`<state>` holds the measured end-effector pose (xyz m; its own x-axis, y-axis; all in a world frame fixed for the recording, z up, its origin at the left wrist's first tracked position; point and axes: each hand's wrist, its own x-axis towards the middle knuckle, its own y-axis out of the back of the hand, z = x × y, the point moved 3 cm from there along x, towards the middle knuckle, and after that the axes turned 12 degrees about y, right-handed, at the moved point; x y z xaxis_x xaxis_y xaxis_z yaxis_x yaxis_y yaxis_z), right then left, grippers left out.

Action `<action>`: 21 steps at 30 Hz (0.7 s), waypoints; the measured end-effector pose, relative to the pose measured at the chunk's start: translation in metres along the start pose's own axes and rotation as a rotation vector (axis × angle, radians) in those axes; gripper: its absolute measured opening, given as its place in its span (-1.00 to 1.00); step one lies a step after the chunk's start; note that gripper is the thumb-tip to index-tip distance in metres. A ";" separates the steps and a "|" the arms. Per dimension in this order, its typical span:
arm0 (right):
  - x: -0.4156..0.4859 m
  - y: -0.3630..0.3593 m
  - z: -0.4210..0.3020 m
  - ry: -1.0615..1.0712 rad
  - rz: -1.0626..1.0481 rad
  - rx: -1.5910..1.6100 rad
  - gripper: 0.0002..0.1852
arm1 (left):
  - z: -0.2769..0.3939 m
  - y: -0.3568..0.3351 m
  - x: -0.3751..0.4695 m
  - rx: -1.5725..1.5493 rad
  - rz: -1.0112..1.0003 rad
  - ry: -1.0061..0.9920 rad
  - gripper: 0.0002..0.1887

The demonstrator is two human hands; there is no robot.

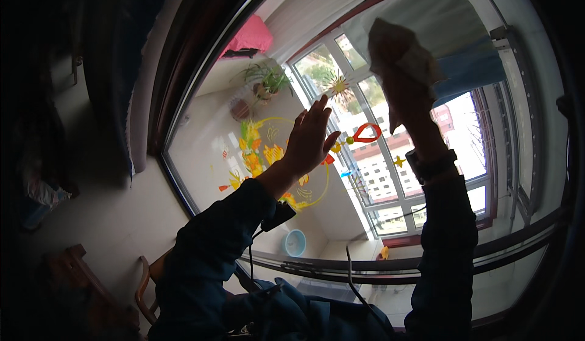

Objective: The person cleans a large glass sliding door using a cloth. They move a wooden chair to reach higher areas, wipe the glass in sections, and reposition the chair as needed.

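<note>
A large glass pane (205, 130) in a dark frame fills the view before me. My right hand (409, 98) grips a crumpled cloth (397, 44) high up on the right, at the pane. Lower and to the left, my left hand (308, 137) is raised with its fingers apart and holds nothing; whether its palm touches the glass cannot be told. Near it on the pane is a decorative sticker (251, 158) of yellow and orange flowers. A red loop (369, 133) and a yellow burst (339, 85) also mark the glass.
Beyond the pane are a bright window (374, 172), hanging fabric (466, 34), potted plants (269, 79) and a blue basin (294, 242). A dark frame bar (320, 264) crosses below my hands. On the left are a dark curtain (105, 126) and a wooden chair (146, 290).
</note>
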<state>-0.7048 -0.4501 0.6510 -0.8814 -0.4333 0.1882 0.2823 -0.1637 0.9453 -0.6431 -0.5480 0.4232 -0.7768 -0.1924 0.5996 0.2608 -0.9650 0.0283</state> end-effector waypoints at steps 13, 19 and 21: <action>-0.089 -0.058 -0.043 0.208 0.159 0.821 -0.81 | 0.049 0.001 -0.017 -0.561 -0.296 0.058 -0.18; -0.092 -0.006 0.033 0.059 0.209 0.721 -0.64 | 0.109 -0.015 0.055 -0.667 -0.245 -0.054 -0.11; -0.089 -0.002 0.023 0.111 0.215 0.999 -0.58 | 0.117 -0.012 0.065 -0.659 -0.264 -0.027 -0.11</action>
<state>-0.6357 -0.3909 0.6383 -0.7949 -0.4542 0.4023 -0.0588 0.7176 0.6940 -0.6293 -0.5281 0.5552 -0.7494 0.0594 0.6594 -0.3422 -0.8874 -0.3089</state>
